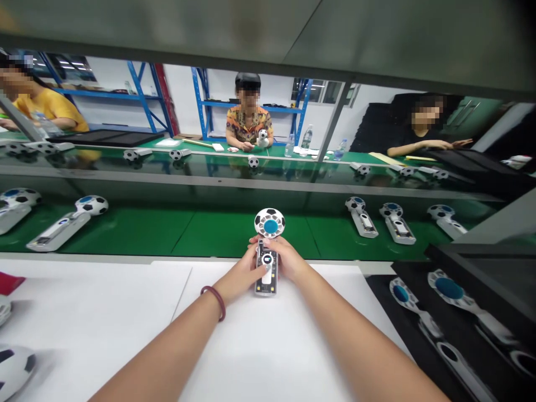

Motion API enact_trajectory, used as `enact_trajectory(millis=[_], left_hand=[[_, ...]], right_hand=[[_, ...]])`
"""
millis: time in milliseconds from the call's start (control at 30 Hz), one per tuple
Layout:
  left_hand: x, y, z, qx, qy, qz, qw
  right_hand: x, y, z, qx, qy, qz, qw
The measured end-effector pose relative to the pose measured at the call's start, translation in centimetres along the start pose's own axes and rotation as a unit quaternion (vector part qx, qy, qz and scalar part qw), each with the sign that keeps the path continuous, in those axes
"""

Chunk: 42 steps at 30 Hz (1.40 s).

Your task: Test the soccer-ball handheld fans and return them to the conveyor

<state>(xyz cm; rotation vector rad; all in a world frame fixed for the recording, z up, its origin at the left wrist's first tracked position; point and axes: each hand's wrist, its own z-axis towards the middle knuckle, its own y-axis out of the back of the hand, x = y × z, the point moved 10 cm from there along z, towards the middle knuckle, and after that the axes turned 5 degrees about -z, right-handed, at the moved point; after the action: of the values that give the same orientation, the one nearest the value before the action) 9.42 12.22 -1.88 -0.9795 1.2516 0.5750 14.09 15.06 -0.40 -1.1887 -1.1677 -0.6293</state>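
A handheld fan [270,223] with a black-and-white football-patterned head and a blue disc at its centre stands out in front of me. Its clear-fronted handle [266,285] shows dark circuitry and a white oval piece. My left hand [247,271] wraps the handle's left side, thumb lying across its front. From the right, my right hand [287,254] grips the upper handle just below the head, its thumb near the neck. The fingers behind the handle are hidden. White paper [251,346] covers the table beneath my forearms.
Similar football fans [67,223] lie on the green surface [151,229] to the left, and several more [397,223] at right. A black foam tray [402,329] holds fan parts at right. A football-patterned piece [14,368] sits lower left. People [249,117] sit across the bench.
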Motion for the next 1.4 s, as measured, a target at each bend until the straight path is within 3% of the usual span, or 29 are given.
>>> enact_trajectory(millis=[133, 433, 567, 767, 1067, 1200, 1333, 1400], left_hand=[[0.1, -0.4, -0.2, 0.021, 0.012, -0.008, 1.000], [0.4, -0.7, -0.5, 0.039, 0.047, 0.009, 0.998], [0.6, -0.9, -0.5, 0.051, 0.051, 0.006, 0.997], [0.3, -0.6, -0.4, 0.041, 0.024, 0.074, 0.996], [0.5, -0.8, -0.8, 0.048, 0.061, 0.043, 0.996], [0.9, -0.6, -0.2, 0.044, 0.033, 0.001, 0.998], [0.5, 1.0, 0.4, -0.025, 0.003, -0.101, 0.995], [0.1, 1.7, 0.2, -0.063, 0.002, -0.133, 0.989]], right_hand=[[0.1, 0.2, 0.0, -0.010, 0.007, 0.011, 1.000], [-0.2, 0.1, -0.1, 0.037, -0.022, -0.009, 0.999], [0.0, 0.5, 0.0, 0.015, -0.026, -0.025, 0.999], [0.0, -0.3, -0.2, 0.080, -0.039, -0.041, 0.995], [0.5, -0.7, -0.7, 0.090, -0.041, -0.070, 0.993], [2.1, 0.3, -0.3, 0.020, -0.014, -0.131, 0.991], [8.8, 3.4, -2.5, -0.141, 0.092, -0.287, 0.943], [12.1, 4.6, -4.4, -0.197, 0.139, -0.264, 0.934]])
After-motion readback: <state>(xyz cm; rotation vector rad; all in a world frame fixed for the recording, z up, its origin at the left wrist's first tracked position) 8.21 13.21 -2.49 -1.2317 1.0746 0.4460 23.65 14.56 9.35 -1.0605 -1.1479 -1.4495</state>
